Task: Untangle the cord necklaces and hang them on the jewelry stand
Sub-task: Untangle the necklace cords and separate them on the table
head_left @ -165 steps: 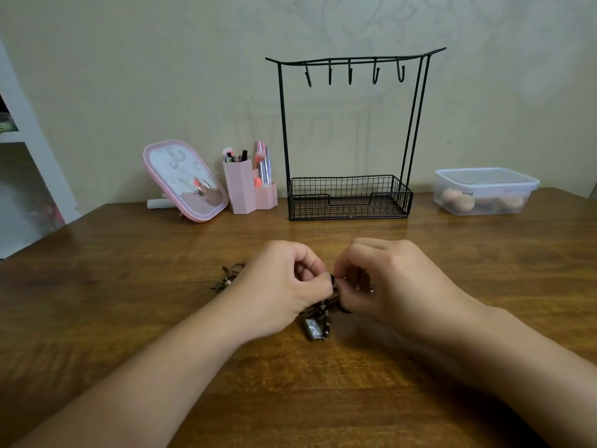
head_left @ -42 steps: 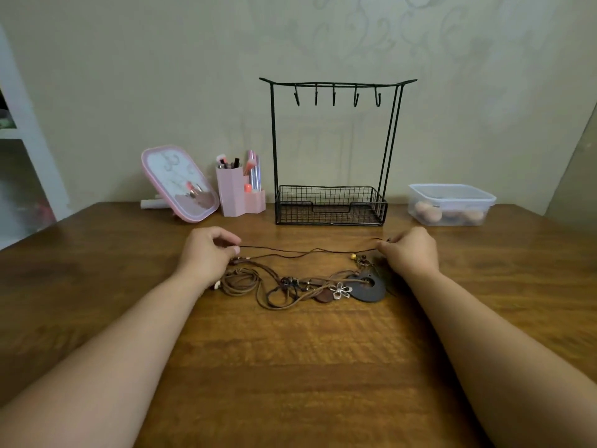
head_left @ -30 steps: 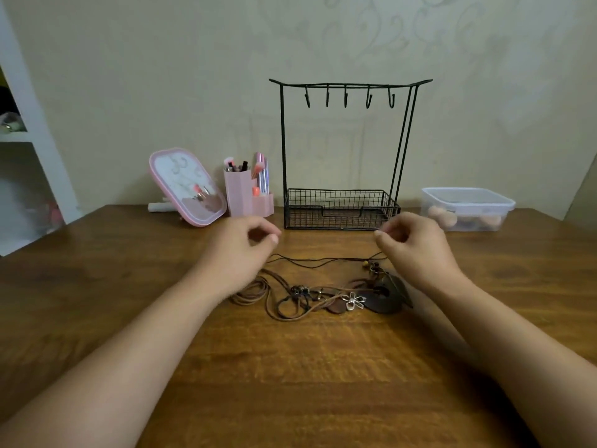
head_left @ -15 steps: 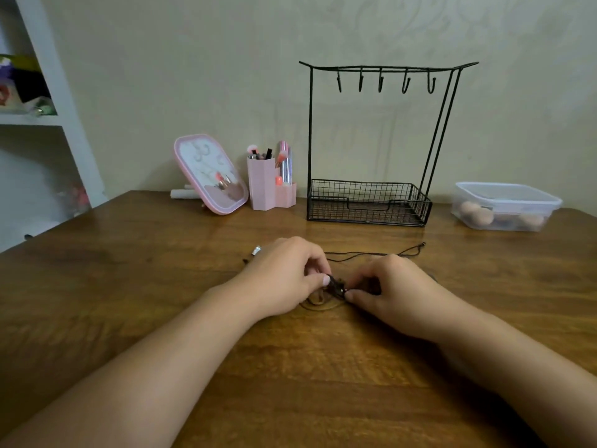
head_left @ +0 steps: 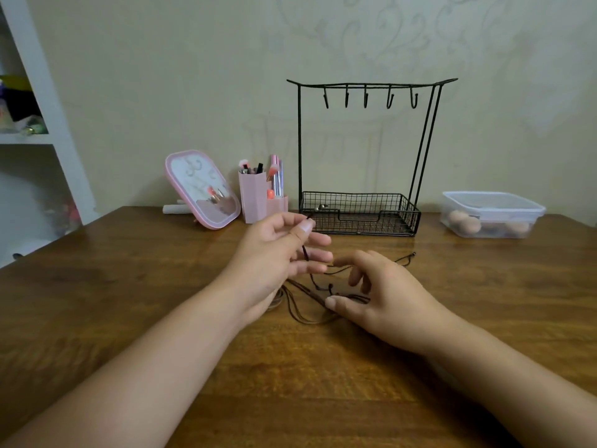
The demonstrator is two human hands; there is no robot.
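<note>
Brown cord necklaces [head_left: 305,310] lie tangled on the wooden table [head_left: 129,286], partly hidden under both hands. My left hand [head_left: 274,257] is raised above them and pinches a dark cord between thumb and forefinger; the cord hangs down toward the tangle. My right hand [head_left: 384,295] hovers low over the cords with fingers spread, its thumb tip touching the brown strands. One thin cord end [head_left: 412,254] trails right past it. The black wire jewelry stand [head_left: 365,87] stands behind at the wall, its hooks bare, with a basket base [head_left: 410,218].
A pink tilted mirror [head_left: 202,189] and a pink holder with makeup brushes [head_left: 255,202] stand left of the stand. A lidded clear plastic box [head_left: 492,215] sits at the right. White shelves [head_left: 42,137] rise beyond the table's left edge.
Half a second ago both hands pinched the tangle together on the table. My left hand has since lifted with one cord, and my right hand has opened its fingers over the rest.
</note>
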